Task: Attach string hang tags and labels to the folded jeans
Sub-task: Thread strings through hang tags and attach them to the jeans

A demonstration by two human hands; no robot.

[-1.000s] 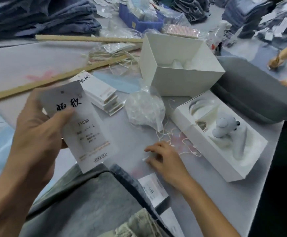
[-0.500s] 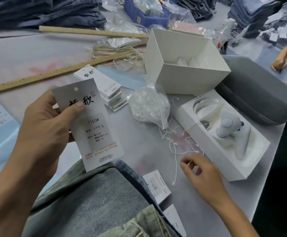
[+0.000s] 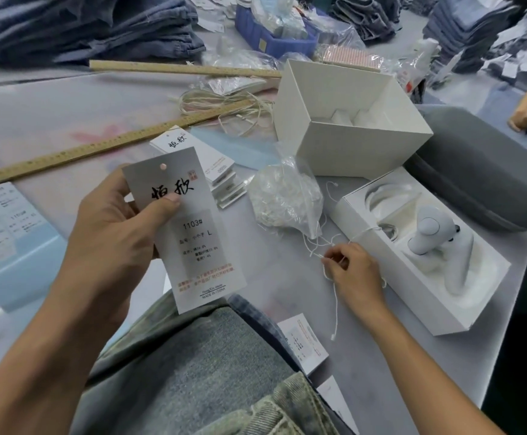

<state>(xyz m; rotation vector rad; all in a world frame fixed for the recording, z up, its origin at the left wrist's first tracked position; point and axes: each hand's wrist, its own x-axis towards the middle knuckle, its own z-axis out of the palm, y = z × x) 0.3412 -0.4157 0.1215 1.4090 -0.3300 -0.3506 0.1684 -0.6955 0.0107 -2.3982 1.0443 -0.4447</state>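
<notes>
1. Head view: the left hand (image 3: 114,233) grips a white hang tag (image 3: 189,233) at centre frame, thumb pressed on its face, above the folded jeans (image 3: 193,372) at the bottom
2. The right hand (image 3: 354,271) pinches a white string (image 3: 336,309) on the table (image 3: 51,114), right of centre, beside a bag of strings (image 3: 284,196)

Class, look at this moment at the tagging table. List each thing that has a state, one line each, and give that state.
Left hand: grips the white paper hang tag, held upright.
Right hand: pinches a thin white string.
Tall white cardboard box: open.
Clear plastic bag of strings: lying on the table.
Folded blue jeans: untagged.
</notes>
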